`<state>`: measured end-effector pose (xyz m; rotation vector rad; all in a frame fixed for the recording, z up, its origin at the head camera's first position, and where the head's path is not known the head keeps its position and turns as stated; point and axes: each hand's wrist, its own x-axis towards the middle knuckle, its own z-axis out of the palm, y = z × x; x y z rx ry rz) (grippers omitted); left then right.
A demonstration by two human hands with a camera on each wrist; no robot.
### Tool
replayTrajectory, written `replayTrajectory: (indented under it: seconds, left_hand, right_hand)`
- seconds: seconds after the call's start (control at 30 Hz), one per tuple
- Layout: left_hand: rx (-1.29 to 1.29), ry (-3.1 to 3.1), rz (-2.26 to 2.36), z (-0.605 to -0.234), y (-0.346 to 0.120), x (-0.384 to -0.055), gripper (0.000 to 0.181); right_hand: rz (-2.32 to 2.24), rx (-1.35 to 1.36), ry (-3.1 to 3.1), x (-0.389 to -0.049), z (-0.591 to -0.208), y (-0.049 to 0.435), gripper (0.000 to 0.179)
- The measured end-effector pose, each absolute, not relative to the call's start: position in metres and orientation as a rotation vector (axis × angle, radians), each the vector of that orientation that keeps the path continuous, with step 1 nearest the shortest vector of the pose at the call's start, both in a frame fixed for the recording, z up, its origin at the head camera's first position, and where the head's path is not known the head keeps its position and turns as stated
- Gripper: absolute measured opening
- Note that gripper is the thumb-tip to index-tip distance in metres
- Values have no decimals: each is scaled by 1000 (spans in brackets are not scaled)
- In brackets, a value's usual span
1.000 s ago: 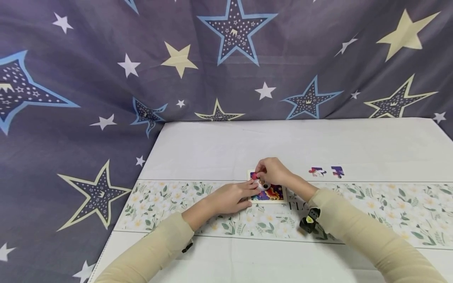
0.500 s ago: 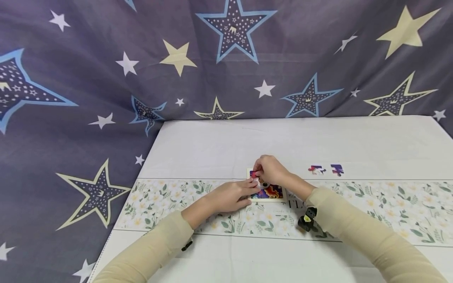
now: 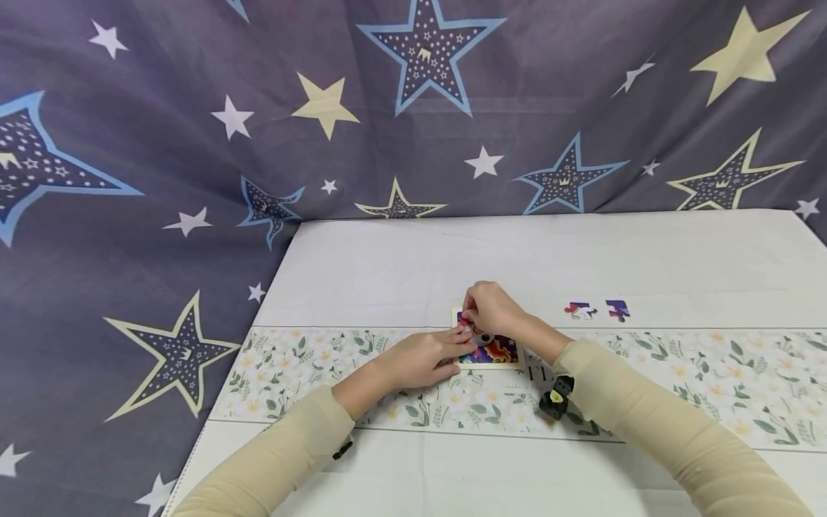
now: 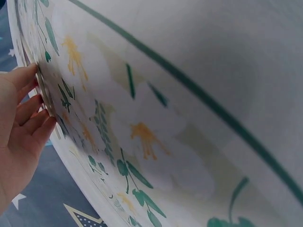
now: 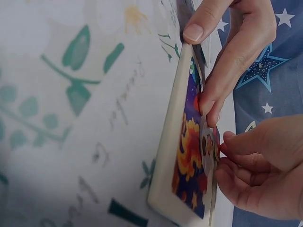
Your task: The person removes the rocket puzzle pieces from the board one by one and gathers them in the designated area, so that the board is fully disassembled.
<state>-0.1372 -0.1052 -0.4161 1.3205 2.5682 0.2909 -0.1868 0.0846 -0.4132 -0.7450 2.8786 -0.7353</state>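
A small jigsaw puzzle in a cream frame [image 3: 491, 365] lies on the floral band of the tablecloth, its picture purple, orange and red with a white character. My left hand [image 3: 423, 359] rests on its left side, fingers extended over the picture and thumb at the frame's near edge [image 5: 165, 156]. Over the upper left part my right hand [image 3: 494, 309] pinches a reddish puzzle piece [image 3: 464, 320] at the picture, largely hidden by the fingers. In the right wrist view, the right fingertips [image 5: 226, 156] meet at the board's far side. The left wrist view shows my left fingers touching the board's edge.
Two loose puzzle pieces lie right of the board: a red and white one [image 3: 580, 310] and a purple one [image 3: 617, 310]. The white tablecloth [image 3: 388, 266] reaches back to a star-patterned curtain [image 3: 362, 158]. A black wrist device [image 3: 555, 398] hangs under my right sleeve.
My right hand has shifted very slightly left and up at the puzzle, its wrist turning a little. The left hand stays in place. The two loose pieces have not moved on the table.
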Motion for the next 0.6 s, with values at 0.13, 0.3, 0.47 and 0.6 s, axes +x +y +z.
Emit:
replayTrajectory:
  seconds: [0.13,0.3,0.47,0.6]
  left_hand:
    - [1314,2561,291,-415,-105,-137,47]
    - [1298,2562,289,-414,-105,-137,47]
    - [1296,2557,283,-414,-105,-137,47]
    - [1303,2554,282,-412,-105,-137,47]
  right_hand:
    - [-766,-741,2864,-187,-412,85,11]
    - [-869,-691,2798,-188,-412,86,9]
    - [-956,-592,2718,-189,-409,90,12]
    - [-996,-524,2681,-190,-407,91,13]
